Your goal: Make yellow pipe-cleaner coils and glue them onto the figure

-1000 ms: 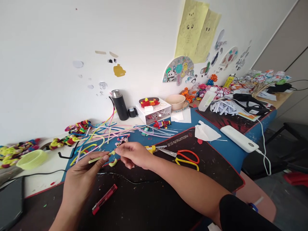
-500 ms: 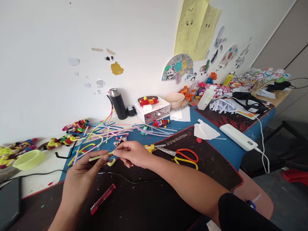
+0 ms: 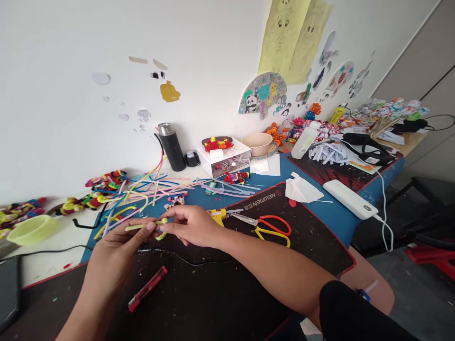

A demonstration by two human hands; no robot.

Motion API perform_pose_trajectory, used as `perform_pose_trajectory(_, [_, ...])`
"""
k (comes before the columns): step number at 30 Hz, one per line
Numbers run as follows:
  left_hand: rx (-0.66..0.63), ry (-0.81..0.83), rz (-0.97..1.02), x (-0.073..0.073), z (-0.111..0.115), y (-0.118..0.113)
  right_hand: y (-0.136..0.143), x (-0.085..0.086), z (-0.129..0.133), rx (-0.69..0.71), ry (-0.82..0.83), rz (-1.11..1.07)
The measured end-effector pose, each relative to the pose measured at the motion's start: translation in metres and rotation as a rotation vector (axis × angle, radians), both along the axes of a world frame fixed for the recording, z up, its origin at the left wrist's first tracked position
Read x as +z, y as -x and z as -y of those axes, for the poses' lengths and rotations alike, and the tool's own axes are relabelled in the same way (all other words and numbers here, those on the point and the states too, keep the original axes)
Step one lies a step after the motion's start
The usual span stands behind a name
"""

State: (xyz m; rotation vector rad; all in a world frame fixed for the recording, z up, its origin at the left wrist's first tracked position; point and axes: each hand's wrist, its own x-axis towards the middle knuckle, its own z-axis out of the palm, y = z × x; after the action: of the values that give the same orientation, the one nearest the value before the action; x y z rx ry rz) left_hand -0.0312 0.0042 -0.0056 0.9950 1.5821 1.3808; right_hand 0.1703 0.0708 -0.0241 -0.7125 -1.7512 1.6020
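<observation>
Between both hands is a pale yellow-green pipe cleaner (image 3: 134, 228), its straight end sticking out to the left and its other end bent into a small knob. My left hand (image 3: 119, 246) pinches it between thumb and fingers. Thumb and fingers of my right hand (image 3: 188, 225) are closed on the bent end, partly hiding it. A curled yellow-green piece hangs just under the fingertips; whether it joins the held one I cannot tell. Right of my right hand lie a yellow glue gun (image 3: 217, 216) and scissors (image 3: 265, 225) with red and yellow handles.
A red box cutter (image 3: 147, 289) lies on the black mat (image 3: 199, 303). Loose pipe cleaners (image 3: 156, 187) spread behind the hands. A black thermos (image 3: 171, 149), a white drawer box (image 3: 223, 158) and a beige bowl (image 3: 256, 143) stand by the wall. A white power strip (image 3: 350, 199) lies at the right.
The right-hand end of the pipe cleaner now shows a bent knob above my fingers. My hands have come slightly closer together, and the view has shifted a little.
</observation>
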Motion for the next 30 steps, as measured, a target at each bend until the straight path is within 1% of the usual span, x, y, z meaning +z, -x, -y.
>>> perform_pose_trajectory(10, [-0.018, -0.022, -0.085, 0.006, 0.001, -0.004, -0.002, 0.008, 0.0, -0.02, -0.019, 0.035])
perform_pose_trajectory(13, [-0.014, -0.013, -0.066, 0.007, 0.001, -0.005, -0.003, 0.01, 0.0, -0.016, -0.011, 0.046])
perform_pose_trajectory(17, [-0.003, 0.001, -0.051, 0.008, 0.002, -0.006, -0.004, 0.01, 0.0, 0.005, -0.009, 0.003])
perform_pose_trajectory(19, [-0.019, -0.004, -0.056, 0.008, 0.003, -0.003, -0.004, 0.009, 0.0, 0.006, -0.019, -0.004])
perform_pose_trajectory(21, [-0.066, 0.007, -0.077, 0.006, 0.003, 0.001, -0.004, 0.01, 0.0, 0.0, -0.028, 0.018])
perform_pose_trajectory(25, [-0.154, 0.04, -0.215, 0.008, 0.003, 0.01, -0.004, 0.012, 0.002, -0.011, -0.02, 0.084])
perform_pose_trajectory(29, [-0.188, 0.064, -0.403, 0.017, 0.004, 0.013, -0.004, 0.014, 0.004, -0.005, -0.018, 0.131])
perform_pose_trajectory(30, [-0.176, 0.069, -0.43, 0.019, 0.005, 0.015, -0.004, 0.014, 0.004, 0.001, -0.019, 0.131])
